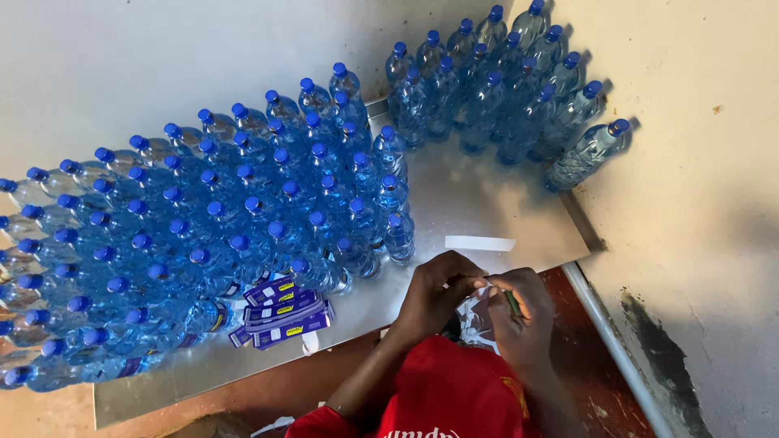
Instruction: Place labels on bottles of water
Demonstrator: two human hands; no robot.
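Both hands, left hand (pixel 434 290) and right hand (pixel 519 312), pinched together on thin white paper label (pixel 479 312) beside stacked purple labels (pixel 284 312); best peeled slowly, kept flat over metal surface (pixel 487 203).

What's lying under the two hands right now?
Crumpled white paper shows beneath the left hand and right hand, over the metal table edge. Anything further under is covered.
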